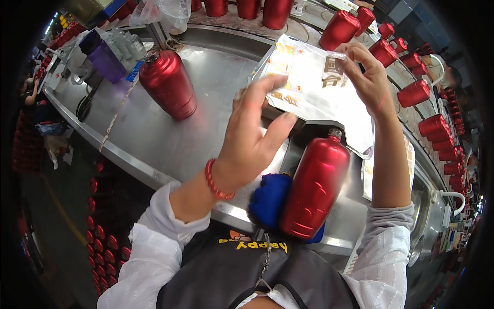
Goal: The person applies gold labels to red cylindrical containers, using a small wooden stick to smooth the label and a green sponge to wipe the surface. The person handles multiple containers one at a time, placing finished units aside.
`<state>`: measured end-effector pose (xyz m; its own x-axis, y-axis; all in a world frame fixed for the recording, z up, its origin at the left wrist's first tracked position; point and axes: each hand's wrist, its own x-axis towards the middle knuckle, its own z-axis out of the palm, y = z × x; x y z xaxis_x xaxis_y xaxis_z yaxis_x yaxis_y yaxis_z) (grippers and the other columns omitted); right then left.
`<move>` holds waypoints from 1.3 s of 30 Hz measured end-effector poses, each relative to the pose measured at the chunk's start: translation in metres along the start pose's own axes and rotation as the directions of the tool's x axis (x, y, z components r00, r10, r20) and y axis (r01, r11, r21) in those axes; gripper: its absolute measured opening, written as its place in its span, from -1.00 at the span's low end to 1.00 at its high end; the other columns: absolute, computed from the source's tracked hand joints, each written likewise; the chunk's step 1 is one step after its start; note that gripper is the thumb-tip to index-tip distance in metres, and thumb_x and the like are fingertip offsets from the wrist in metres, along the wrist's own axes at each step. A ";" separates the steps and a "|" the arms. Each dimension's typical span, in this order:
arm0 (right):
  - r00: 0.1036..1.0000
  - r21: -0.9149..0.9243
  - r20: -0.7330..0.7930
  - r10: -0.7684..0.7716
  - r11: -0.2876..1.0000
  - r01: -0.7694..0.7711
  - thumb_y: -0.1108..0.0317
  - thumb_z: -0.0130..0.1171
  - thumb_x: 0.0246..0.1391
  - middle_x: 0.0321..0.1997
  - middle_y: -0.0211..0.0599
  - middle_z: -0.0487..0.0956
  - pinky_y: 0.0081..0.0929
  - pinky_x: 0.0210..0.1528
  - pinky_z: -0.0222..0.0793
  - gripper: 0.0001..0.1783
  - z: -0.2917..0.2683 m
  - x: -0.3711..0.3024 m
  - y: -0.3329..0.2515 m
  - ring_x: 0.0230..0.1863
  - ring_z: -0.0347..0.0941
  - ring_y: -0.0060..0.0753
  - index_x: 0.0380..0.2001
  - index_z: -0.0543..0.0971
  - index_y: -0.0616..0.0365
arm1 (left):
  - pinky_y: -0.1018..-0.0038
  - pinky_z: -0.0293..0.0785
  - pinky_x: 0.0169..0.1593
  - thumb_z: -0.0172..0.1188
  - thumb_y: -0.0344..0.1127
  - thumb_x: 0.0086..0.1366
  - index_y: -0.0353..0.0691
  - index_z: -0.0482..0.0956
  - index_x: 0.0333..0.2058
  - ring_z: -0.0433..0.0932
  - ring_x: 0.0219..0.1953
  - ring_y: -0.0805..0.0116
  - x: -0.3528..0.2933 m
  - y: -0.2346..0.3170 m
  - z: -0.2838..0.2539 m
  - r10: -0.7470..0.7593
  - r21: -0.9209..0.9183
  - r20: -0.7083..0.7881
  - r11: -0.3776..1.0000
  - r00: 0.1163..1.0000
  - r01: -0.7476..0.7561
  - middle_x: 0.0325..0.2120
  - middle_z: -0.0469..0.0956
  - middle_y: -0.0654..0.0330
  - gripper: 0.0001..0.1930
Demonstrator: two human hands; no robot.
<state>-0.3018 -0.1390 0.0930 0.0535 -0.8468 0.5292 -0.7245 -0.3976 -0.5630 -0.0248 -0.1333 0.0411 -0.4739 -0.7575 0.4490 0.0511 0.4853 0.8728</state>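
Observation:
My right hand is over the far right part of a white sheet of gold-printed stickers. Its thumb and fingers pinch a small, pale piece of film, perhaps a sticker. At the sheet's near left edge, my left hand is open, thumb and fingers apart and nothing between them. Close to me, a glossy red bottle lies tilted on a blue cloth, its neck pointing away. A second red bottle rests on the metal table to the left.
The metal table has a raised edge. A purple bottle and clear plastic bags are at the far left. Several red bottles stand along a curved conveyor beyond the table. More printed sheets lie beneath my right forearm.

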 end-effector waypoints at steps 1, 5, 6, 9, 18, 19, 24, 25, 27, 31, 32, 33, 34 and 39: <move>1.000 0.045 0.012 0.007 0.999 -0.007 0.20 0.23 0.26 -0.21 -0.31 0.56 -0.51 -0.08 0.38 -0.68 -0.001 -0.007 -0.017 -0.16 0.49 -0.46 -0.32 0.60 0.33 | 0.31 0.21 0.27 0.21 -0.31 0.31 -0.31 0.25 0.28 0.33 0.26 0.30 0.018 0.001 0.007 0.086 0.062 -0.013 0.994 0.996 -0.085 0.21 0.38 0.06 -0.39; 0.999 0.103 0.027 0.020 0.994 -0.022 0.23 0.23 0.27 -0.22 -0.30 0.55 -0.49 -0.11 0.39 -0.68 -0.007 -0.035 -0.072 -0.18 0.49 -0.44 -0.39 0.60 0.33 | 0.44 0.32 0.14 0.25 -0.27 0.32 -0.28 0.49 0.02 0.43 0.05 0.45 0.048 0.016 0.035 0.085 -0.007 0.034 0.996 0.996 -0.085 -0.01 0.50 0.16 -0.65; 0.999 0.099 0.038 0.021 0.995 -0.025 0.25 0.23 0.27 -0.22 -0.29 0.55 -0.48 -0.12 0.40 -0.69 -0.012 -0.041 -0.080 -0.18 0.49 -0.43 -0.39 0.61 0.33 | 0.47 0.35 0.10 0.23 -0.28 0.34 -0.28 0.53 -0.06 0.44 -0.01 0.49 0.051 0.021 0.038 0.002 -0.081 0.085 0.997 0.996 0.005 -0.06 0.53 0.19 -0.73; 0.999 -0.005 0.032 -0.010 1.000 0.010 0.21 0.22 0.27 -0.19 -0.21 0.56 -0.41 -0.12 0.42 -0.69 -0.036 -0.061 -0.088 -0.18 0.51 -0.28 -0.33 0.63 0.31 | 0.56 0.38 -0.02 0.17 -0.31 0.39 -0.29 0.59 -0.22 0.44 -0.13 0.58 0.051 0.028 0.048 0.064 -0.152 0.089 0.987 0.994 -0.050 -0.20 0.57 0.27 -0.85; 0.994 -0.082 0.066 -0.084 0.993 0.089 0.33 0.33 0.15 -0.06 -0.27 0.51 -0.43 0.08 0.35 -0.76 -0.060 -0.070 -0.089 0.01 0.46 -0.33 -0.31 0.49 0.23 | 0.21 0.27 0.08 0.16 -0.23 0.33 -0.20 0.61 -0.41 0.46 -0.26 0.09 0.055 0.052 0.068 0.437 0.193 0.107 0.872 0.893 -0.449 -0.48 0.56 0.10 -0.80; 0.996 -0.027 0.068 -0.061 0.998 0.062 0.33 0.31 0.17 -0.09 -0.30 0.51 -0.43 0.07 0.34 -0.77 -0.059 -0.066 -0.079 0.00 0.44 -0.38 -0.32 0.48 0.24 | 0.21 0.28 0.03 0.16 -0.21 0.33 -0.21 0.62 -0.38 0.46 -0.24 0.06 0.058 0.046 0.069 0.443 0.213 0.086 0.867 0.892 -0.451 -0.47 0.57 0.06 -0.79; 0.981 -0.182 0.020 0.195 0.965 -0.188 0.33 0.25 0.21 -0.21 -0.36 0.52 -0.48 0.01 0.35 -0.79 -0.044 -0.064 0.010 -0.11 0.45 -0.47 -0.33 0.50 0.25 | 0.32 0.24 0.25 0.17 -0.12 0.38 -0.25 0.58 0.05 0.47 0.08 0.17 0.027 0.036 0.050 0.261 0.144 0.120 0.950 0.958 -0.277 -0.01 0.58 0.03 -0.61; 0.972 -0.252 -0.002 0.234 0.941 -0.227 0.33 0.25 0.20 -0.19 -0.29 0.54 -0.43 0.01 0.36 -0.81 -0.035 -0.068 0.040 -0.10 0.48 -0.39 -0.32 0.53 0.25 | 0.31 0.22 0.27 0.17 -0.09 0.38 -0.28 0.56 0.07 0.46 0.10 0.16 0.010 0.033 0.048 0.232 0.096 0.120 0.965 0.965 -0.244 0.01 0.57 0.01 -0.57; 0.952 -0.413 -0.001 0.306 0.867 -0.279 0.33 0.25 0.18 -0.15 -0.15 0.57 -0.31 0.03 0.39 -0.82 -0.018 -0.077 0.086 -0.07 0.51 -0.19 -0.32 0.58 0.24 | 0.23 0.17 0.30 0.20 0.01 0.34 -0.32 0.48 0.13 0.41 0.16 0.05 -0.024 0.021 0.040 0.208 0.070 0.189 0.972 0.960 -0.225 0.08 0.52 -0.05 -0.44; 0.949 -0.649 -0.025 0.315 0.717 -0.255 0.22 0.22 0.18 -0.07 -0.16 0.55 -0.12 -0.02 0.47 -0.76 0.002 -0.091 0.124 0.07 0.42 0.00 -0.30 0.62 0.19 | 0.04 -0.07 0.42 0.22 0.39 0.18 -0.40 -0.02 0.41 0.14 0.37 -0.18 -0.088 0.007 0.024 0.182 0.173 0.439 0.944 0.880 -0.281 0.33 0.18 -0.25 0.14; 0.951 -0.663 -0.044 0.306 0.703 -0.257 0.21 0.21 0.18 -0.06 -0.16 0.54 -0.12 -0.01 0.47 -0.75 0.002 -0.091 0.121 0.09 0.41 0.00 -0.30 0.62 0.20 | -0.01 -0.11 0.43 0.28 0.33 0.16 -0.40 -0.10 0.43 0.14 0.36 -0.24 -0.102 0.005 0.024 0.147 0.168 0.458 0.954 0.877 -0.248 0.32 0.19 -0.27 0.18; 0.977 -0.647 -0.043 0.211 0.739 -0.188 0.26 0.22 0.18 -0.11 -0.16 0.55 -0.14 -0.02 0.45 -0.79 0.000 -0.090 0.112 0.03 0.43 0.01 -0.30 0.61 0.20 | -0.05 -0.12 0.42 0.34 0.27 0.13 -0.40 -0.11 0.44 0.16 0.34 -0.25 -0.113 0.005 0.026 0.110 0.215 0.460 0.949 0.881 -0.231 0.28 0.24 -0.26 0.19; 0.985 -0.609 -0.057 0.161 0.776 -0.162 0.30 0.23 0.18 -0.13 -0.14 0.55 -0.17 -0.02 0.43 -0.81 -0.005 -0.090 0.103 -0.02 0.45 0.00 -0.31 0.59 0.23 | -0.09 -0.14 0.42 0.39 0.22 0.10 -0.41 -0.13 0.44 0.18 0.33 -0.26 -0.120 0.004 0.029 0.074 0.260 0.463 0.941 0.883 -0.215 0.24 0.29 -0.26 0.21; 0.996 -0.450 -0.087 0.007 0.892 -0.046 0.37 0.24 0.21 -0.15 -0.15 0.55 -0.38 -0.01 0.39 -0.81 -0.040 -0.104 -0.006 -0.09 0.49 -0.16 -0.32 0.48 0.28 | -0.17 -0.14 0.40 0.48 0.09 0.01 -0.42 -0.11 0.44 0.33 0.21 -0.27 -0.115 0.003 0.034 0.164 0.379 0.436 0.859 0.885 -0.345 -0.04 0.46 -0.17 0.23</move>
<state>-0.3305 -0.0344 0.0674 -0.0117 -0.8159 0.5780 -0.9579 -0.1568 -0.2407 -0.0003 -0.0298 -0.0149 -0.7945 -0.4004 0.4566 -0.1255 0.8438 0.5217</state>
